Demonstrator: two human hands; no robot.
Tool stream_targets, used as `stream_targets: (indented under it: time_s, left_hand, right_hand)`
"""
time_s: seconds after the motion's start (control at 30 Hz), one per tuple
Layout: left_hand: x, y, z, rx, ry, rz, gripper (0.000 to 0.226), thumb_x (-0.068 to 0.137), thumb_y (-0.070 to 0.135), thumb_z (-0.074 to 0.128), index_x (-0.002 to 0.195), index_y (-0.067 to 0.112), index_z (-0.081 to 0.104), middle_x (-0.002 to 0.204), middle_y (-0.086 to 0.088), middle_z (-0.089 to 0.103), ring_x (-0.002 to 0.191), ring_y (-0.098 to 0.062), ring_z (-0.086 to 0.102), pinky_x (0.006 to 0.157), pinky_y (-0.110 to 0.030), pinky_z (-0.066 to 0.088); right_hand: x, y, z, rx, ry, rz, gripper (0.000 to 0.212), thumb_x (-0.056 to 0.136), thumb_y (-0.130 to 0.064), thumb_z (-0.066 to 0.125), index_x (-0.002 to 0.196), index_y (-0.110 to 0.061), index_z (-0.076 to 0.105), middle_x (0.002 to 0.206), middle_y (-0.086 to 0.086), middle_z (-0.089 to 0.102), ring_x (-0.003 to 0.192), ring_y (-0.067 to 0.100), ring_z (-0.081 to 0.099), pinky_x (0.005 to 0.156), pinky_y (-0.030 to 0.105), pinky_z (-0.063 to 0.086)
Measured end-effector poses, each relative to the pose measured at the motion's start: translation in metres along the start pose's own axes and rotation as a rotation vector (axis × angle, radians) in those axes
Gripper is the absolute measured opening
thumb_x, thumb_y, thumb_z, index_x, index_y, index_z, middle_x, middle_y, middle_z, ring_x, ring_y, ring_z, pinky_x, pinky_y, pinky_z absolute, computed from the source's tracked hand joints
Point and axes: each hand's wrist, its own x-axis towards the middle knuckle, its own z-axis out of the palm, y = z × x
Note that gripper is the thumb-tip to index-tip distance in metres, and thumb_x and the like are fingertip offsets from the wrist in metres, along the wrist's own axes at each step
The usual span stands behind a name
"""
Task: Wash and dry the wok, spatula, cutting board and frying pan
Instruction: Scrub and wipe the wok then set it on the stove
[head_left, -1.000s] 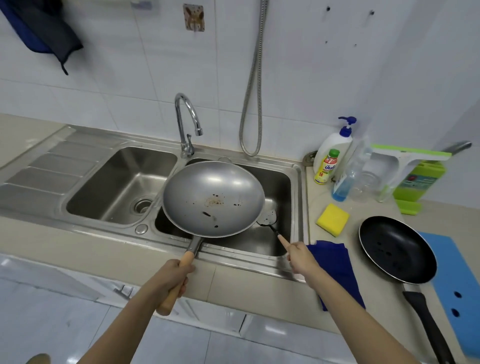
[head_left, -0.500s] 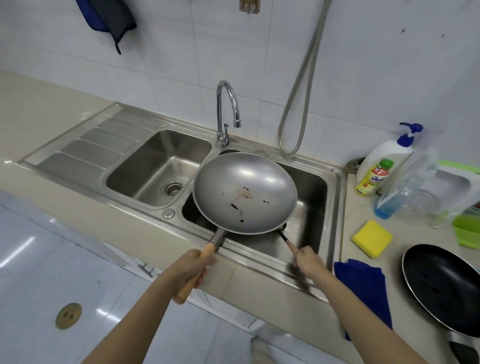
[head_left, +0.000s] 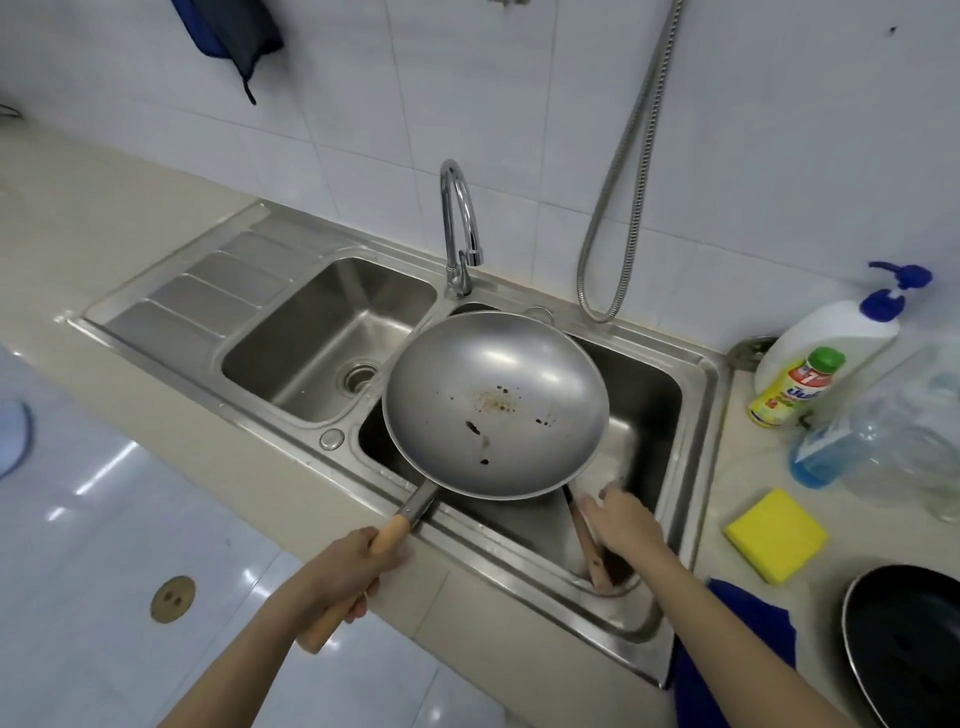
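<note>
Head view: left hand (head_left: 340, 574) curls round the wooden handle of the wok (head_left: 496, 405), holding it tilted above the right-hand basin of the sink (head_left: 696, 452). Wok interior carries dark burnt spots and a brownish patch; not yet washed. Right hand (head_left: 626, 525) is down inside that basin, fingers spread and relaxed, just beside the spatula (head_left: 587, 545), whose wooden handle leans on the basin's near wall; actual contact cannot be told. Faucet (head_left: 460, 228) behind the sink shows no water. Right of the sink: yellow sponge (head_left: 776, 535), dish soap bottle (head_left: 792, 387), blue cloth (head_left: 748, 613), frying pan (head_left: 904, 644), all unused. Cutting board not visible. Judgement: task at its start; every wash and dry remains.
</note>
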Motion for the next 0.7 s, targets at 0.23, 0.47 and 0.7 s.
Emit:
stream_targets:
  time_s: [0.23,0.47,0.7]
  left_hand:
    - [-0.007,0.005,0.0,0.219,0.059,0.01,0.029,0.093,0.051,0.05,0.099,0.022,0.051,0.081,-0.002,0.063,0.054,-0.012,0.055,0.053,-0.021,0.047]
    - [0.006,0.007,-0.01,0.39,-0.023,-0.037,0.035,0.09,0.057,0.048,0.098,0.023,0.053,0.084,0.004,0.063,0.071,-0.013,0.062,0.066,-0.024,0.046]
    - [0.062,0.044,-0.059,0.441,0.276,0.171,0.029,0.092,0.046,0.052,0.087,0.018,0.056,0.074,0.003,0.063,0.068,-0.014,0.062,0.068,-0.037,0.053]
  right_hand:
    - [0.059,-0.028,-0.031,0.714,-0.107,0.123,0.037,0.097,-0.025,0.047,0.127,-0.004,0.04,0.101,0.012,0.058,0.09,0.033,0.065,0.076,0.044,0.058]
    - [0.081,-0.032,-0.026,0.766,-0.097,0.144,0.037,0.091,-0.003,0.055,0.126,-0.006,0.04,0.108,0.015,0.054,0.07,0.03,0.066,0.064,0.049,0.059]
    - [0.083,-0.035,-0.039,0.709,-0.168,0.119,0.034,0.088,-0.002,0.059,0.116,-0.01,0.042,0.109,0.014,0.058,0.072,0.032,0.071,0.06,0.041,0.06]
